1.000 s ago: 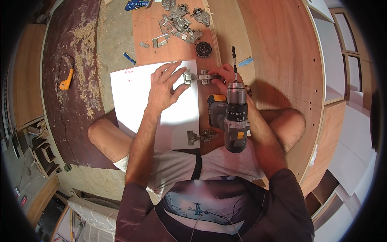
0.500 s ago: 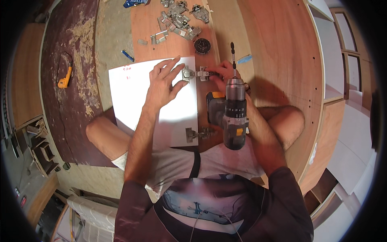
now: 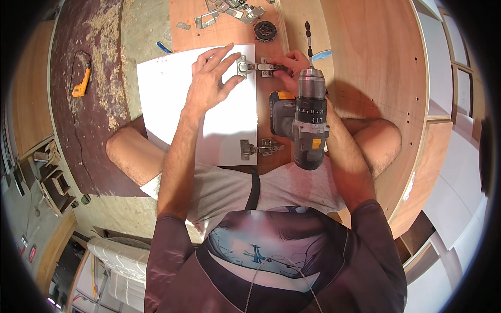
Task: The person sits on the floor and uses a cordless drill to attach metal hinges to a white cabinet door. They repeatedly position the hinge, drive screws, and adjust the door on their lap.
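Observation:
A white panel [image 3: 177,115] lies before my crossed legs, with two metal cabinet hinges along its right edge. My left hand [image 3: 211,81] rests on the panel, fingers spread around the cup of the far hinge [image 3: 242,67]. Thumb and fingers of my right hand [image 3: 294,67] grip the arm end of that same hinge, beyond the panel's edge. The near hinge [image 3: 250,149] sits untouched, close to my lap. A cordless drill [image 3: 311,120] with a long bit stands out over my right wrist and hides part of it; what supports it I cannot tell.
Loose metal hinge parts [image 3: 237,9] lie at the far side, near a round black object [image 3: 265,31]. A blue pen-like tool [image 3: 163,47] is beyond the panel. Far left, a yellow corded tool [image 3: 81,86] rests on a dusty dark board [image 3: 78,151]. A wooden board [image 3: 370,62] extends on the right.
The view has shifted, so the panel, hinges, hands and drill appear higher in the picture. Both hands stay at the far hinge, with little change in their grip.

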The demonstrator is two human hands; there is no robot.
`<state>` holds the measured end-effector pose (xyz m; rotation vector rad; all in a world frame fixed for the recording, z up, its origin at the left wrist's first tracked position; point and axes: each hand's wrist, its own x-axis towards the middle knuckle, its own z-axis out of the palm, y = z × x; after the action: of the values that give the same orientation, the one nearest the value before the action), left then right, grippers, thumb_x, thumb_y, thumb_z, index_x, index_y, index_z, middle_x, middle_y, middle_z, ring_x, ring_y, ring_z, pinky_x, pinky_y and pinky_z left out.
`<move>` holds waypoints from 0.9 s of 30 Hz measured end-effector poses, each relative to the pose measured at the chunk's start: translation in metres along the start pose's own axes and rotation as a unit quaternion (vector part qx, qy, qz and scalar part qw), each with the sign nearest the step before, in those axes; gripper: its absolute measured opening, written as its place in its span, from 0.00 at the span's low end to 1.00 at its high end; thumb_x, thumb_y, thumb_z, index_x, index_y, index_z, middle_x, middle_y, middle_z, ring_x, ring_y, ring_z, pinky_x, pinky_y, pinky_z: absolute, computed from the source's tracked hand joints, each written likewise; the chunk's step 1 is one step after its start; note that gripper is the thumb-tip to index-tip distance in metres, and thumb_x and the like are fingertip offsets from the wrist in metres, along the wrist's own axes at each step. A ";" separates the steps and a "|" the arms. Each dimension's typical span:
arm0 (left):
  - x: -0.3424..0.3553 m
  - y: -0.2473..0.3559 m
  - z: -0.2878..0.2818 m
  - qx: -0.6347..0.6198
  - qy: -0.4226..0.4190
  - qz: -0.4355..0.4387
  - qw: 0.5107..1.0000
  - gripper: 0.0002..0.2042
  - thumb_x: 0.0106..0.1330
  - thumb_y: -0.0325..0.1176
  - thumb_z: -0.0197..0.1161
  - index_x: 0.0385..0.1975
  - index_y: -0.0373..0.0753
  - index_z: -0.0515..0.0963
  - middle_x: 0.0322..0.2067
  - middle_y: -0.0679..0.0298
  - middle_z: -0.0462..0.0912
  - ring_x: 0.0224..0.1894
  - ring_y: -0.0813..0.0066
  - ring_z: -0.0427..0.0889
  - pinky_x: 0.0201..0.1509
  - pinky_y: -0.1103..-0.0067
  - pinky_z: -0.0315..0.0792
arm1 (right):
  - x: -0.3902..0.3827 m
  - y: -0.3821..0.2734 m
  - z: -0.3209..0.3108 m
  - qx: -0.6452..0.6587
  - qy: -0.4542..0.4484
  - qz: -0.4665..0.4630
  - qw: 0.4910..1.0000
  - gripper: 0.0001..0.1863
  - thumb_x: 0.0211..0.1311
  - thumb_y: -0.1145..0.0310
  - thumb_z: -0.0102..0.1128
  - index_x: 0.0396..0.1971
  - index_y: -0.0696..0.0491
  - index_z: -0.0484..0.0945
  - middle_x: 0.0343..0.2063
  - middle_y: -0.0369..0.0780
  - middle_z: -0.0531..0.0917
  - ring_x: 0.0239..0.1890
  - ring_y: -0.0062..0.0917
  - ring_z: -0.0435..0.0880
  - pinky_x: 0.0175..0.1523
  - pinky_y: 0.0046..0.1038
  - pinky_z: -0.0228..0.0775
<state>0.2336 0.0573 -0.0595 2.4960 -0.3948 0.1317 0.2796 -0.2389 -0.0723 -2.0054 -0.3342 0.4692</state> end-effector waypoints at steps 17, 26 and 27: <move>0.002 0.001 -0.004 -0.017 -0.007 -0.005 1.000 0.31 0.64 0.45 0.80 0.67 0.47 0.84 0.77 0.68 0.75 0.74 0.57 0.70 0.76 0.58 0.65 | 0.000 0.002 0.007 -0.105 0.086 -0.090 0.987 0.24 0.62 0.80 0.75 0.58 0.44 0.90 0.43 0.37 0.77 0.32 0.19 0.77 0.41 0.24 0.76; 0.002 0.004 -0.008 -0.022 -0.029 -0.022 0.999 0.30 0.65 0.43 0.79 0.68 0.46 0.83 0.77 0.66 0.74 0.75 0.54 0.69 0.80 0.58 0.63 | -0.002 -0.001 0.008 -0.075 0.064 -0.031 0.995 0.24 0.65 0.82 0.72 0.57 0.41 0.91 0.45 0.37 0.77 0.49 0.30 0.82 0.56 0.32 0.80; 0.002 0.004 -0.007 -0.023 -0.027 -0.022 0.999 0.30 0.65 0.43 0.79 0.68 0.46 0.83 0.77 0.66 0.74 0.75 0.54 0.69 0.80 0.58 0.63 | -0.002 -0.001 0.008 -0.079 0.061 -0.029 0.995 0.24 0.65 0.83 0.72 0.57 0.41 0.91 0.45 0.36 0.77 0.49 0.29 0.82 0.56 0.31 0.80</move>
<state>0.2344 0.0580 -0.0510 2.4658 -0.3608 0.0360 0.2739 -0.2328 -0.0744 -2.1612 -0.3609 0.2896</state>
